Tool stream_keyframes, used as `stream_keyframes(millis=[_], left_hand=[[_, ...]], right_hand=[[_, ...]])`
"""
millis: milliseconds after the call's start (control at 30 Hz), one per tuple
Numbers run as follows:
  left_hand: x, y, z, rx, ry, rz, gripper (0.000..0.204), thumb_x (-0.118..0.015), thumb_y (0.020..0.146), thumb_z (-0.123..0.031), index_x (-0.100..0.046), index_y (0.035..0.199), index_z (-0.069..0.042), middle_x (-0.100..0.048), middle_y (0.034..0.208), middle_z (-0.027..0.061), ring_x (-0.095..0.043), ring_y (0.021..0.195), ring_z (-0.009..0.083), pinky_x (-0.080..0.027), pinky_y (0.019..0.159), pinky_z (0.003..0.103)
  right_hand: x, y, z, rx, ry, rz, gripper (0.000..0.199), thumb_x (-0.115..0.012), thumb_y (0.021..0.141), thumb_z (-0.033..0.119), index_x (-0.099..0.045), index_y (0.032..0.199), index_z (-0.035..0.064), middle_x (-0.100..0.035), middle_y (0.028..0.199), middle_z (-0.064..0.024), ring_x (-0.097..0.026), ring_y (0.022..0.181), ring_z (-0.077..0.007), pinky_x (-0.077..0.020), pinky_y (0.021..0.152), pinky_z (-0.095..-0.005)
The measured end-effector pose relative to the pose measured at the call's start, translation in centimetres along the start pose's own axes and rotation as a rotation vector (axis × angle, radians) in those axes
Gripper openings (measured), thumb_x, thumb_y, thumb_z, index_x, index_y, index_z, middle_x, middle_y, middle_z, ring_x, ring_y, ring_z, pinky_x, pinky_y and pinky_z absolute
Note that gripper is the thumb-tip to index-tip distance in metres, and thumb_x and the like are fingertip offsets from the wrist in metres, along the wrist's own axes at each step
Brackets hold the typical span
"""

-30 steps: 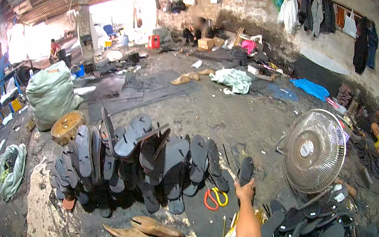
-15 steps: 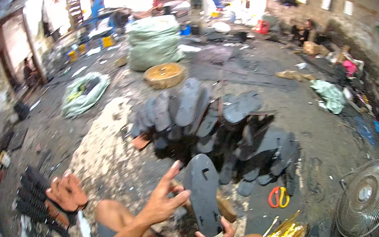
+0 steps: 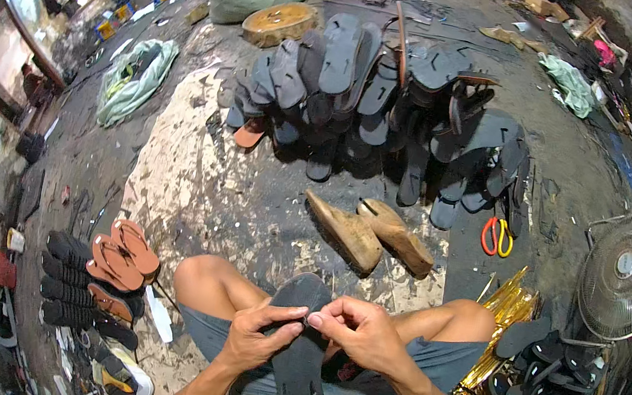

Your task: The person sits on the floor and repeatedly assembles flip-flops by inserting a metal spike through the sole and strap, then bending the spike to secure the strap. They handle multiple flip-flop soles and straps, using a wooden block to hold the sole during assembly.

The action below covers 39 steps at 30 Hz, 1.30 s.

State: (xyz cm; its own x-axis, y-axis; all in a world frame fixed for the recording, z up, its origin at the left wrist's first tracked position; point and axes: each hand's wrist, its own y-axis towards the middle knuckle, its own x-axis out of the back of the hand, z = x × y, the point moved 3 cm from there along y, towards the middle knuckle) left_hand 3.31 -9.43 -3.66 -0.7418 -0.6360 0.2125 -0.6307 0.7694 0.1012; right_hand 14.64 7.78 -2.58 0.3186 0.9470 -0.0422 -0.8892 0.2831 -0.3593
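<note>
Sitting on the floor, the person has a black sandal sole (image 3: pixel 301 342) lying across the lap. Left hand (image 3: pixel 255 339) and right hand (image 3: pixel 361 333) both pinch it near its top, fingertips almost touching. 2 wooden shoe lasts (image 3: pixel 369 234) lie just ahead.

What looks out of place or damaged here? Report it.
The floor has a big pale patch where its dark surface looks worn away. The dark soles lie in a loose, tumbled heap. Nothing odd about the sole in hand.
</note>
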Motion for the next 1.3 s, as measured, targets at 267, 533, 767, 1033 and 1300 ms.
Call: stream_keyframes(millis=[267,533,767,1033,1300], left_hand=[[0.0,-1.0,1.0,-0.006,-0.025,0.009,0.024,-0.082,0.085,-0.007,-0.073,0.106,-0.003,-0.076,0.099,0.0103,-0.071,0.089,0.0148,-0.055,0.082,0.028],[-0.8,-1.3,0.1,0.108,-0.02,-0.011,0.054,-0.069,0.094,-0.002,-0.047,0.142,-0.003,-0.066,0.124,0.0139,-0.065,0.112,0.0178,-0.051,0.097,0.031],[-0.6,-0.5,0.1,0.336,-0.326,0.037,0.076,-0.066,0.095,-0.007,-0.021,0.157,0.002,-0.044,0.15,0.0193,-0.047,0.133,0.0215,-0.038,0.112,0.036],[-3.7,1.2,0.3,0.131,0.401,0.198,0.118,-0.082,0.076,-0.018,-0.002,0.158,0.008,-0.017,0.159,0.0367,-0.023,0.151,0.0453,-0.024,0.123,0.05],[3.9,1.6,1.8,0.372,-0.311,-0.199,0.048,-0.063,0.101,-0.013,-0.05,0.144,0.005,-0.074,0.104,0.0089,-0.067,0.092,0.0107,-0.054,0.081,0.027]], right_hand=[[-1.0,-2.2,-0.4,0.102,-0.434,-0.18,0.02,-0.072,0.088,0.024,-0.068,0.089,0.0039,-0.061,0.062,-0.003,-0.061,0.055,-0.0164,-0.0487,0.054,-0.0349],[-2.9,-2.9,-1.6,0.34,-0.741,-0.461,0.024,-0.076,0.08,0.019,-0.057,0.087,0.0052,-0.065,0.083,-0.0128,-0.066,0.067,-0.0326,-0.0526,0.061,-0.0425],[-2.3,-0.8,-3.6,-0.012,0.165,-0.179,0.043,-0.074,0.09,0.011,-0.051,0.123,-0.0041,-0.07,0.092,-0.009,-0.067,0.078,-0.0116,-0.0558,0.064,-0.0285],[1.7,5.3,-1.2,0.289,0.226,-0.017,0.046,-0.078,0.092,0.023,-0.059,0.127,-0.0016,-0.071,0.095,-0.0056,-0.066,0.084,-0.0107,-0.0554,0.076,-0.0282],[19.7,10.6,-11.5,-0.062,-0.832,-0.362,0.073,-0.084,0.077,0.033,-0.056,0.139,0.0056,-0.069,0.123,-0.0246,-0.064,0.119,-0.041,-0.0502,0.101,-0.0463]])
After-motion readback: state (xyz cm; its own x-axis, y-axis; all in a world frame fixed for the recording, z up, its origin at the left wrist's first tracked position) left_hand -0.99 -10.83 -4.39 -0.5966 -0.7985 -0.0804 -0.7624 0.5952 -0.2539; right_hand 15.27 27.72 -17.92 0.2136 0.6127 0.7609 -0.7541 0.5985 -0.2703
